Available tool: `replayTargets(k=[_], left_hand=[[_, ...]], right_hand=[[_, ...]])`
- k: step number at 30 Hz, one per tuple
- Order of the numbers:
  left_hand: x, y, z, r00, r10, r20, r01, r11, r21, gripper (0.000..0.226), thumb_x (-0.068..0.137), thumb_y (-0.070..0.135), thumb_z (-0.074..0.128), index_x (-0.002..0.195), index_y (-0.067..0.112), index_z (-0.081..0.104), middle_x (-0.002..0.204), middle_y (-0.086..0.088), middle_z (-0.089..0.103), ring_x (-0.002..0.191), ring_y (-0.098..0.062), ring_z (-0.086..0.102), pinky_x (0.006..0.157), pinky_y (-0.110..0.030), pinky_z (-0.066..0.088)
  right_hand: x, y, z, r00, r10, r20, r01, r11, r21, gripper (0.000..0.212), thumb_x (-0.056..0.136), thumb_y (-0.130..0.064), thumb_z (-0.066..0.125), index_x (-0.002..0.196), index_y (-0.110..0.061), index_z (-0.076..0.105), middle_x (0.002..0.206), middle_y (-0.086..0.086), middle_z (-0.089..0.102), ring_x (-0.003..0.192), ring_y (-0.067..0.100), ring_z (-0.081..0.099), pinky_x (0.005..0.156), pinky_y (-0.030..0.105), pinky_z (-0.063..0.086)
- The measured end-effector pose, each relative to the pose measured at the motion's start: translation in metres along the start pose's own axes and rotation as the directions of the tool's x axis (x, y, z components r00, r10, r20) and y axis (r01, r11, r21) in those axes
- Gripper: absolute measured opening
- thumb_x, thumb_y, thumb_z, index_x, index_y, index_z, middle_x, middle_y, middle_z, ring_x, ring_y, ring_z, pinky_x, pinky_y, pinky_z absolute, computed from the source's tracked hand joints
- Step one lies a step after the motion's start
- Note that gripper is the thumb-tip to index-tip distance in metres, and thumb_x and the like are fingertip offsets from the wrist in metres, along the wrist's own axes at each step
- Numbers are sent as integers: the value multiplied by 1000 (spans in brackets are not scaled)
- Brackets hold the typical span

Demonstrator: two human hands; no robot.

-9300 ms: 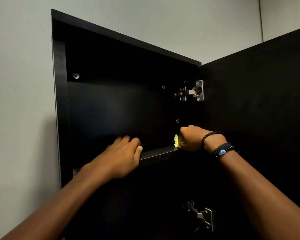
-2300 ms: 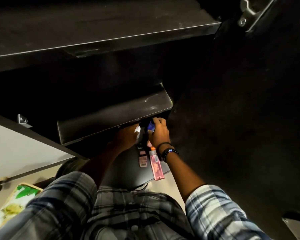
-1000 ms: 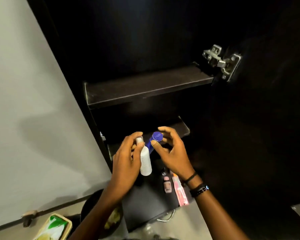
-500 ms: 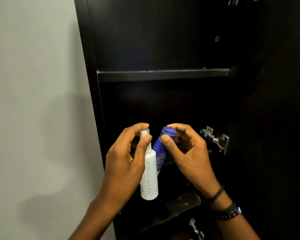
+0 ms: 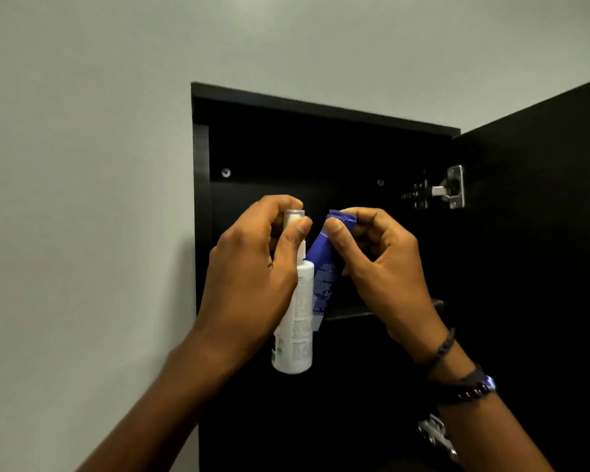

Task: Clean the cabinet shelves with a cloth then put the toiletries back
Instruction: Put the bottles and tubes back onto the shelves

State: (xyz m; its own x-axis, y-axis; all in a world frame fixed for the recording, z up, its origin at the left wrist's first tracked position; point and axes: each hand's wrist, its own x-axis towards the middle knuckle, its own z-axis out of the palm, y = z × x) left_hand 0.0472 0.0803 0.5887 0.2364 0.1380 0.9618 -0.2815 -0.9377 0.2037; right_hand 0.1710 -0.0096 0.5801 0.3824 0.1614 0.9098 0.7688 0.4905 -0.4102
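We face a pale grey painted wall that fills the frame from nine o'clock round to one o'clock, plain and bare. Set against it is one tall black wooden cabinet, its top edge slanting from eleven o'clock down toward two o'clock, and its one black door swung wide open at three o'clock, leaving the whole front free to reach into. Inside, the upper compartment is dark and bare, with open room above and behind our hands; the front edge of one dark shelf shows at centre, just right of the bottles and partly hidden by our wrist. We count two silver metal hinges: one upper hinge at two o'clock and one lower hinge at five o'clock, blurred. Our left hand is closed round the neck of one white plastic spray bottle, which hangs upright at centre, in front of the cabinet opening and resting on nothing. Our right hand pinches the top of one blue plastic tube, tilted, its lower end touching the white bottle. Dark beaded bracelets circle the right wrist at four o'clock.
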Motion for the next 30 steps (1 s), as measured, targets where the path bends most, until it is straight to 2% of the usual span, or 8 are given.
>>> replayTargets(k=[3,5,9,14,19,22,24,30], left_hand=[[31,-4,1,999,14,-29,-11,996,89,19,92,34,54,107,24,59,88,16,61,82,1,60,68,-14,51],[43,-10,3,999,1,-41,5,989,151,17,91,34,55,104,24,60,86,15,61,81,-2,60,72,-26,54],[50,-25,11,997,-38,-64,55,956,287,13,91,34,56,100,25,58,86,12,62,82,-13,63,73,-40,55],[42,-39,22,993,-81,-88,113,869,481,18,92,32,53,104,19,54,102,0,64,88,-25,62,66,-36,48],[37,-39,28,990,-108,-95,143,801,582,21,96,28,46,112,15,49,111,-6,58,96,-31,60,63,-32,37],[31,-44,30,980,-186,-74,194,786,587,37,96,23,45,132,14,41,123,-9,52,108,-33,55,76,-37,44],[25,-51,32,964,-254,-74,250,787,564,43,95,19,47,136,14,36,126,-9,50,112,-31,52,85,-37,44],[7,-68,34,926,-377,-28,338,791,510,61,88,9,57,142,14,30,133,-6,46,119,-25,48,98,-35,46]], right_hand=[[32,4,5,1000,-21,14,20,999,32,31,82,-35,66,104,-13,62,94,0,70,85,11,69,63,20,53],[47,15,9,1000,-14,20,14,1000,12,27,84,-31,67,103,-12,62,94,2,71,85,14,69,63,22,51],[63,42,18,998,28,51,-23,996,-89,33,80,-44,68,101,-19,62,91,-1,72,84,12,70,67,35,58],[63,70,33,990,99,103,-86,989,-120,29,78,-43,70,96,-22,63,87,0,72,80,12,70,74,41,59],[58,83,38,969,159,187,-148,986,-73,19,82,-35,71,96,-27,60,89,4,71,77,12,68,69,27,57],[52,91,38,939,214,269,-211,977,-40,36,80,-31,74,110,-20,59,91,6,70,73,11,66,65,25,55],[46,97,37,902,264,341,-269,963,-31,43,79,-27,75,116,-17,57,92,5,69,71,9,66,61,21,52],[42,102,36,823,309,477,-345,939,-13,35,79,-20,75,111,-20,60,94,2,72,77,12,71,63,30,57]])
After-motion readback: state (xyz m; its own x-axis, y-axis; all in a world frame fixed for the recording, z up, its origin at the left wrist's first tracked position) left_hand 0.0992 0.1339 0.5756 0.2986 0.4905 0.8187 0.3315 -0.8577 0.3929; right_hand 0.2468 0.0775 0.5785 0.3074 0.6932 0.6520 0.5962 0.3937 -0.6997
